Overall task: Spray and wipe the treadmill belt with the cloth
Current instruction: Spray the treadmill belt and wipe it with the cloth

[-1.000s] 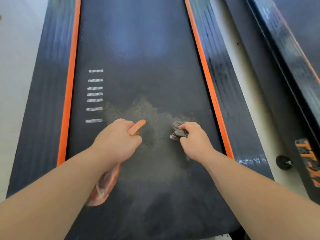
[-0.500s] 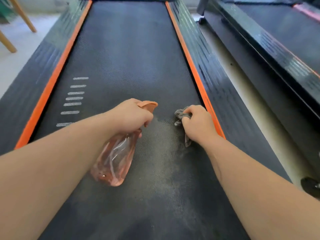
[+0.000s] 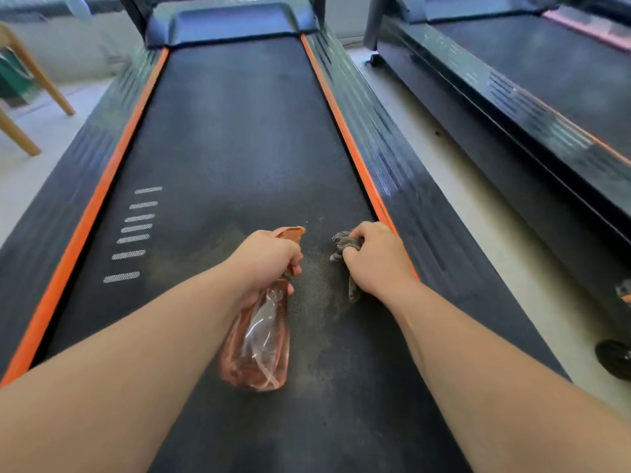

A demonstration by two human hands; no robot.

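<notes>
Presently in view: I look down along the treadmill belt (image 3: 239,131), black and textured, which runs away from me to the dark motor cover (image 3: 232,23) at the far end.
Left grip: my left grip (image 3: 264,257) is wrapped round the neck of the spray bottle (image 3: 259,339), with the fingers curled under its head.
Spray bottle: clear, orange-tinted body slanting back below the hand; the orange nozzle (image 3: 290,231) points ahead along the belt (I cannot tell whether the base touches the surface).
Right grip: my right grip (image 3: 374,257) is clenched on the cloth (image 3: 345,242), knuckles up, just beside the right orange strip (image 3: 341,121).
Cloth: grey and crumpled; one bunch sticks out ahead of the fingers and a tail trails under the hand, down at the belt.
Pale patch: a lighter, speckled pale patch (image 3: 317,278) lies on the belt between the two hands and runs back toward me.
Markings: a column of short white dashes (image 3: 136,228) sits on the left part of the belt, near the left orange strip (image 3: 112,155).
Side rail: a dark ribbed side rail (image 3: 403,165) lies outside the right strip.
Surroundings: a second treadmill (image 3: 546,80) stands to the right across a band of pale floor (image 3: 461,186); wooden chair legs (image 3: 37,76) show at far left; a black wheel (image 3: 614,358) shows at the right edge.
</notes>
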